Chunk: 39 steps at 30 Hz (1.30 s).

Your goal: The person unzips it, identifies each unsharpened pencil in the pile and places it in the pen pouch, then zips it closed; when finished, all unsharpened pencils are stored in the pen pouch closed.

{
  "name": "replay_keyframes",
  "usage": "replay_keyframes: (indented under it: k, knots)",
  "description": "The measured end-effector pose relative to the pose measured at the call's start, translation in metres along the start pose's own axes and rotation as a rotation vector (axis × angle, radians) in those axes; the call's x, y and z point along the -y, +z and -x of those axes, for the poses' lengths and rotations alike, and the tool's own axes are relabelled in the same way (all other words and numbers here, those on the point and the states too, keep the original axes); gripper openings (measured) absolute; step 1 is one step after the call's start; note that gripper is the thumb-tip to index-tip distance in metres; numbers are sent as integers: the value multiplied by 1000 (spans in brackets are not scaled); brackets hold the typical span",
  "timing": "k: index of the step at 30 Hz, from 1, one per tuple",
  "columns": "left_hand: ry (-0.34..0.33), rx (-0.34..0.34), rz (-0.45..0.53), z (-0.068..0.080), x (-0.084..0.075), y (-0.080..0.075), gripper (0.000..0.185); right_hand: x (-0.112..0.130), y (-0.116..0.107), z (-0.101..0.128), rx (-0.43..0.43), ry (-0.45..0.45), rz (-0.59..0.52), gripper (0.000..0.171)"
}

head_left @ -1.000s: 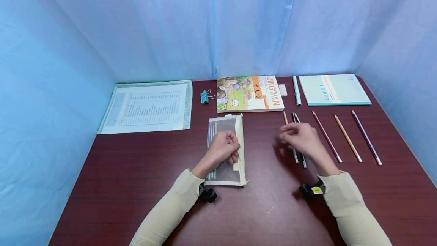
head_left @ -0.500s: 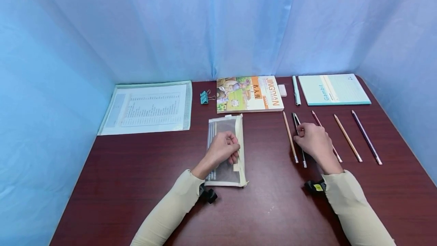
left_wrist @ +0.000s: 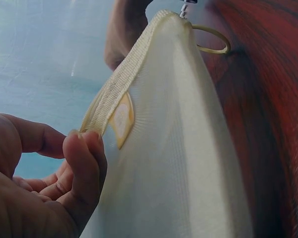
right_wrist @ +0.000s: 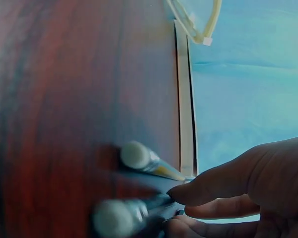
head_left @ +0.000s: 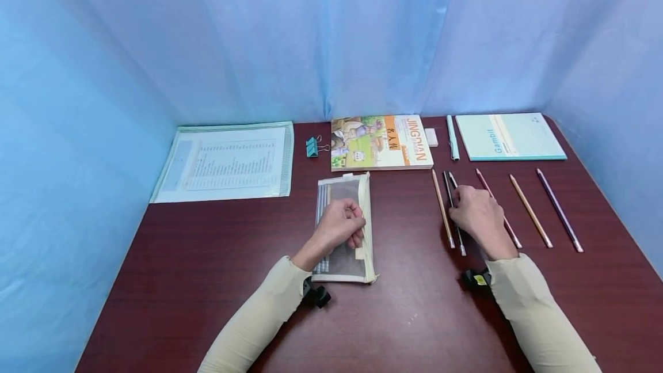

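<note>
A cream mesh zip pouch lies on the table, its zipper side toward the right. My left hand pinches the pouch's top edge between thumb and index finger; in the left wrist view that raised edge runs up from the fingertips. My right hand has its fingers curled at a black pencil and a black pen lying alongside. Thumb and index finger close around the slim pen, most of which the hand hides. The pencil's white eraser end shows near the thumb in the right wrist view.
Left of the hand is a light brown pencil; to the right lie a red pencil, a yellow pencil and a purple pencil. Behind are a book, eraser, pale-green pen, notepad, binder clip and document folder.
My right hand has shifted right from over the light brown pencil to the black pencil and pen, where its fingers have closed. The left hand stays on the pouch.
</note>
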<state>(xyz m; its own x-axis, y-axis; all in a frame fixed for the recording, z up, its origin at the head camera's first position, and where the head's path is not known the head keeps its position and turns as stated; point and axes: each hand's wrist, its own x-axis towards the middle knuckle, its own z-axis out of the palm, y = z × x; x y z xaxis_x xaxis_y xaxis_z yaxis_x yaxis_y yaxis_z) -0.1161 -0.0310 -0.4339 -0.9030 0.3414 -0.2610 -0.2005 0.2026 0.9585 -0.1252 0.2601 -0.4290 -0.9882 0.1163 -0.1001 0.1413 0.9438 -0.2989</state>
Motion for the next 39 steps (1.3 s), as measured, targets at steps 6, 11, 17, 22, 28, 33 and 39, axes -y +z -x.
replay_keyframes:
  k: [6,11,17,22,28,33,39]
  knots:
    - [-7,-5,-8,0,-1,-2,10,4,2,-8,-1,-32,41,9]
    - [-4,-4,-37,0,-1,-1,9,1,-10,-5,36,-32,-16,29]
    - [8,-6,-37,1,-2,-2,8,6,-20,0,112,-72,-271,48]
    - [18,-2,-37,1,-1,-2,8,20,-3,2,378,-121,-684,52]
    - [14,2,-25,0,-1,-2,8,48,23,3,608,-142,-895,50]
    - [3,-3,-23,0,-1,-2,9,73,41,-5,628,-89,-970,46]
    - [-6,0,-34,0,-1,-1,9,97,51,-10,571,-29,-1055,46]
